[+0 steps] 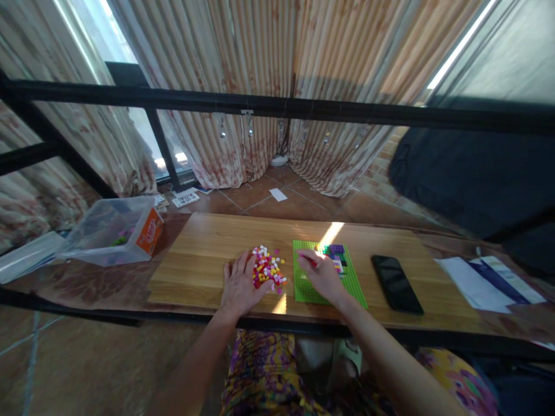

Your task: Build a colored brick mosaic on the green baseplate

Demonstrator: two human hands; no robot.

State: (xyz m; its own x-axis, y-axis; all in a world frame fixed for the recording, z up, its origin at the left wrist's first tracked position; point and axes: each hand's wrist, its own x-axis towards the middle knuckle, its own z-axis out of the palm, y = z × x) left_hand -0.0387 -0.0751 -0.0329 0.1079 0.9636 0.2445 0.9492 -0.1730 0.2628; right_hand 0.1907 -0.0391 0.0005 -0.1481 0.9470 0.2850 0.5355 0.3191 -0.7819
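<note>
So the biggest thing here is the pale, pleated fabric curtains with reddish-brown blotches (260, 52), hanging behind everything; below them there's a long light-brown wood-grain board (195, 254) lying flat, and most of the action is on that; off its left end sits a clear plastic box with an orange label (125, 253), with a few green and pink bits inside; off the right end are some flat white-and-blue papers (485, 283); on the board, right of the middle, is a square lime-green studded plastic baseplate (312, 293), and just beside it lies a black rectangular phone (396, 284), set at a slant; the left hand (240, 287) rests palm down on the wood, fingers loose and spread, gripping nothing I can see, thumb against the near edge of a loose heap of tiny red, yellow, white, pink and orange plastic bricks (267, 267); the right hand (326, 279) is over the baseplate, thumb and fingers pinched on a small reddish-pink piece (308, 261), exact shape too small to tell; a patch of purple, green and dark bricks (337, 249) sits at the baseplate's far right part, partly hidden by that hand.
</note>
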